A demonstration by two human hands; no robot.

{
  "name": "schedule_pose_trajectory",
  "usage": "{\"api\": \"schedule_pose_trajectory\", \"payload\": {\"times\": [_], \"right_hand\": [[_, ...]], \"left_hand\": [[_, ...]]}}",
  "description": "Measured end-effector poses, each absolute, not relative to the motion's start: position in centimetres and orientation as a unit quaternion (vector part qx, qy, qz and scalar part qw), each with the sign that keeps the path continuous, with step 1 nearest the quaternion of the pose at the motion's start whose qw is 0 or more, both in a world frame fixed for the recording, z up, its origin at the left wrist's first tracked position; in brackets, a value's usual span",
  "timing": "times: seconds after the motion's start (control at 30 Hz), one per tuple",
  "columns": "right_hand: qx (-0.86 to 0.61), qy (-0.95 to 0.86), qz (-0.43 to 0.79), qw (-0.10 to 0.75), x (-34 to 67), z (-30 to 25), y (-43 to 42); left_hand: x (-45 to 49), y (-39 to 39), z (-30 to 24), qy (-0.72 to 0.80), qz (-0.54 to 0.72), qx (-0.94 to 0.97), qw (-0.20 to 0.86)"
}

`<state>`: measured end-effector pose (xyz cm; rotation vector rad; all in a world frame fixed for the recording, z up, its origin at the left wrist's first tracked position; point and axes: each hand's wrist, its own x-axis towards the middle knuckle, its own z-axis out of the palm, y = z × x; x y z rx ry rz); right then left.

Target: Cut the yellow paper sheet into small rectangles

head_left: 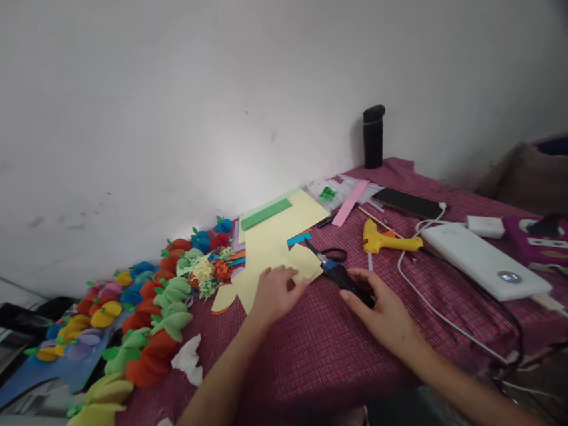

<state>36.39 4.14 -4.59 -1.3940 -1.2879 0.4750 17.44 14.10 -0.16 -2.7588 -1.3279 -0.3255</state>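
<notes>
Pale yellow paper (pixel 287 230) lies in front of me, and a rounded cut piece of it (pixel 305 260) lifts slightly beside my left hand (pixel 274 296). The fingers of that hand are curled, with the thumb near the piece's lower edge. My right hand (pixel 385 310) is closed around a black tool with a blue band (pixel 345 279); its narrow tip points toward the cut piece. The exact kind of tool is unclear. A black loop handle (pixel 335 253), perhaps of scissors, shows just behind it. Another cut yellow piece (pixel 225 298) lies left of my left hand.
A yellow glue gun (pixel 386 239), white power bank (pixel 490 263), phone (pixel 408 203) and purple power socket (pixel 542 241) are on the right, with cables between. A black bottle (pixel 372 138) stands by the wall. Colourful paper fruit shapes (pixel 153 314) crowd the left.
</notes>
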Motion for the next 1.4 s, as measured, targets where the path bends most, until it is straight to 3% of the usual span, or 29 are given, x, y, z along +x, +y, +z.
{"api": "schedule_pose_trajectory", "payload": {"times": [0.13, 0.23, 0.5, 0.87, 1.4], "right_hand": [[-0.606, -0.591, 0.173, 0.503, 36.2, -4.6, 4.2], [-0.613, -0.625, 0.136, 0.464, 36.0, -4.6, 4.2], [-0.629, -0.661, 0.076, 0.401, 35.7, -4.5, 3.9], [-0.634, -0.669, 0.056, 0.383, 35.6, -4.7, 4.1], [-0.665, -0.691, -0.065, 0.274, 33.7, -4.1, 5.0]], "left_hand": [[12.8, 17.7, 1.2, -0.589, -0.032, -0.798, 0.124], [10.5, 20.5, 1.1, -0.619, 0.008, -0.776, 0.120], [10.3, 22.6, -0.9, -0.628, 0.068, -0.771, 0.080], [11.0, 22.6, -0.6, -0.651, 0.044, -0.752, 0.093], [11.8, 24.7, 0.2, -0.634, 0.063, -0.768, 0.059]]}}
